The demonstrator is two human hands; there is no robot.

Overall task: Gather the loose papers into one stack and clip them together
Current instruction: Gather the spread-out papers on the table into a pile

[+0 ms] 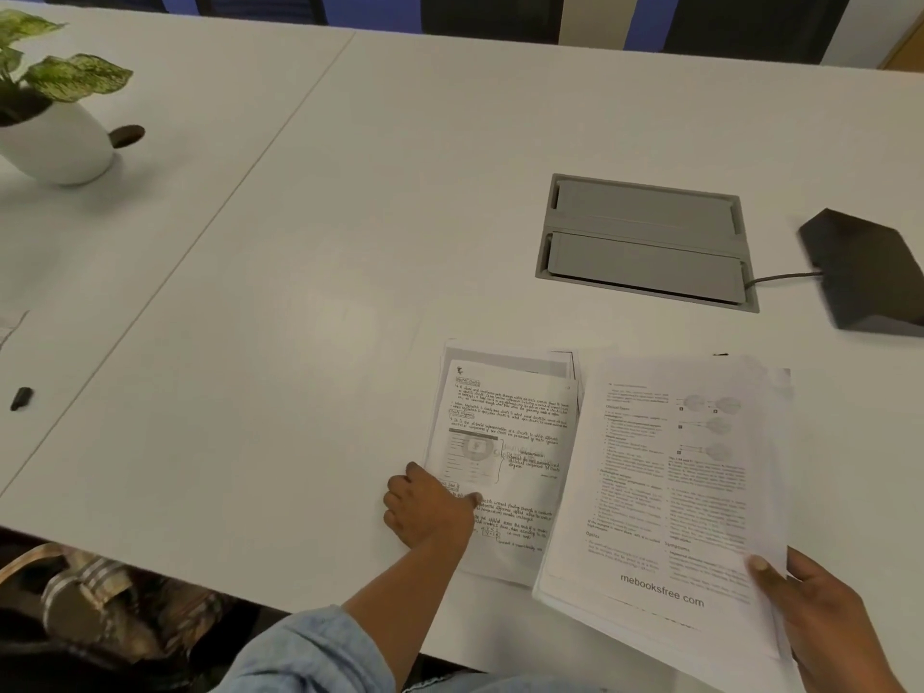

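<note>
Here, my right hand (820, 617) grips a sheaf of printed pages (665, 492) at its lower right corner, thumb pressed on top and fingers curled underneath, so the sheaf lifts at a slant over the near edge of the white table (310, 272). The bottom line of its top page reads "mebooksfree com" (the rest of the print is too blurred to make out). My left hand (430, 507) lies flat with the fingers spread loosely on the lower left corner of a second small pile of handwritten sheets (505, 457); it presses down on them rather than closing around them. That pile rests on the table just to the left of the sheaf in my right hand, and the sheaf's left edge overlaps it. A denim sleeve (310, 652) covers my left forearm.

Farther back on the table sits a grey lidded cable box (645, 242), set into the surface, with a cord running from it to a black device (865, 272) at the right edge. At the far left stands a potted plant (55, 107) in a white pot, and a small dark clip (21, 398) lies well apart from the papers, near the left edge.
</note>
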